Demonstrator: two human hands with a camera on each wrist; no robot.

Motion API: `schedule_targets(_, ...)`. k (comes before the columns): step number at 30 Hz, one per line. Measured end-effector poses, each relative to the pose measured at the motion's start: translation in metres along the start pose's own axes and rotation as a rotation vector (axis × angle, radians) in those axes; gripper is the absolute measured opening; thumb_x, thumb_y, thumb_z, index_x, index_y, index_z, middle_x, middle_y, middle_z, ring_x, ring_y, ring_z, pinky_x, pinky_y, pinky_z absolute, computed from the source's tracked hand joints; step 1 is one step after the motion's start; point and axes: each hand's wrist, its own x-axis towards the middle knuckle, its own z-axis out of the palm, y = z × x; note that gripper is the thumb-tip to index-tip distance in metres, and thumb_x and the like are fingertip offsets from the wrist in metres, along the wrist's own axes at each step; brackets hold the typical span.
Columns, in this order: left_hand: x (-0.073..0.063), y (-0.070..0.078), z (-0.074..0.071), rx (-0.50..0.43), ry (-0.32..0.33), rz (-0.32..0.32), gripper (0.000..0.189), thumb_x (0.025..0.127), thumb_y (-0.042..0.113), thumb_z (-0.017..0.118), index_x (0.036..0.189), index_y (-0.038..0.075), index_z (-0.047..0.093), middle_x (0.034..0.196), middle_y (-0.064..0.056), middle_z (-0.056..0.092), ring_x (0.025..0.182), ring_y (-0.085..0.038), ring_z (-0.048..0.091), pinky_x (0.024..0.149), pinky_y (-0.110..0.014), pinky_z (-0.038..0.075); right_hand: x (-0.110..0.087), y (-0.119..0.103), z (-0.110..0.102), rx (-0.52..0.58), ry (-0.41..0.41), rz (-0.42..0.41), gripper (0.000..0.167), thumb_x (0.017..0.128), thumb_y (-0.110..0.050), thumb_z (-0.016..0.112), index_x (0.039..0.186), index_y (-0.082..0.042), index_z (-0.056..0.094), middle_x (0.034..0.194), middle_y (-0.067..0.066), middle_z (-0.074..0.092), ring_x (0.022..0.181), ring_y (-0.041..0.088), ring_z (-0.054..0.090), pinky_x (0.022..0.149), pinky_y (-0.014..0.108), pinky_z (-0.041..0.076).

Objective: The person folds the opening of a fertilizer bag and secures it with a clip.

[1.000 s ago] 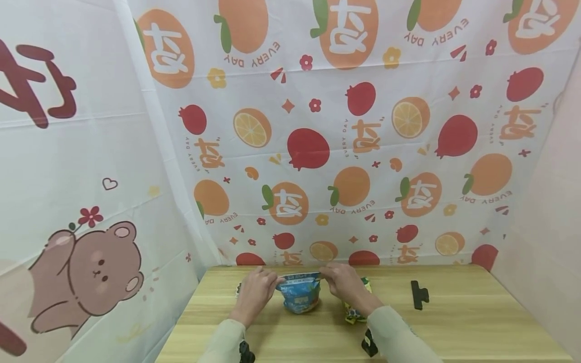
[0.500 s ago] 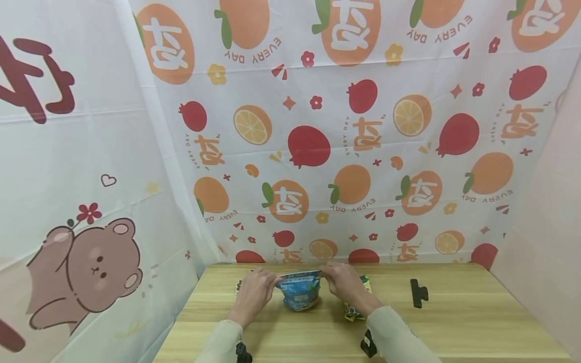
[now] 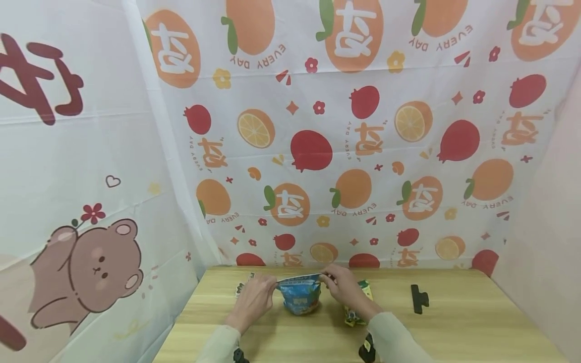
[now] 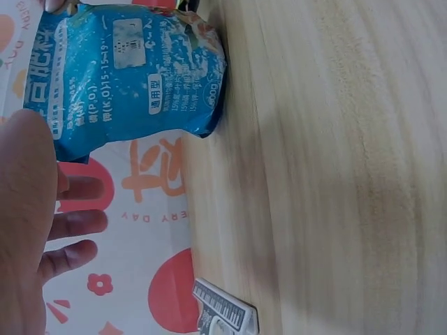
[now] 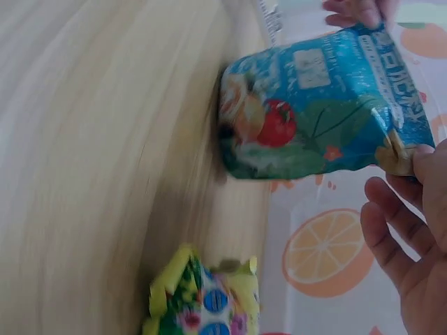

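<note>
A blue bag of fertilizer (image 3: 299, 298) stands on the wooden table, its top edge stretched between both hands. My left hand (image 3: 255, 298) pinches the top left corner; in the left wrist view its other fingers (image 4: 77, 225) extend beside the bag, below the printed text. My right hand (image 3: 348, 290) pinches the opposite corner, where the right wrist view shows the thumb at the bag's (image 5: 307, 112) upper edge. Vegetables are pictured on the bag's lower part. A yellow-green packet (image 3: 353, 316) lies under the right forearm, partly hidden by it.
A black clip (image 3: 418, 299) lies on the table (image 3: 472, 322) to the right. Behind the left hand is a small white item with black print (image 4: 227, 308). A fruit-patterned cloth (image 3: 313, 201) hangs along the table's back edge.
Both hands stay at the bag's top corners, with only small shifts of the fingers and top edge. The head view has tilted slightly.
</note>
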Motion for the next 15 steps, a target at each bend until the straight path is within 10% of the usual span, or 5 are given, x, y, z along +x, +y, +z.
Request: schedule_targets(15, -0.005, -0.006, -0.012, -0.139, -0.172, -0.168, 0.039, 0.094, 0.009, 0.068, 0.067, 0.021, 0.044, 0.057, 0.014, 0.035, 0.052, 0.0, 0.029, 0.048, -0.017, 0.026, -0.001, -0.006, 0.004, 0.446, -0.057, 0.369, 0.022, 0.103, -0.026, 0.06, 0.11, -0.01, 0.073, 0.096, 0.012, 0.072, 0.073, 0.009, 0.069, 0.064, 0.031, 0.06)
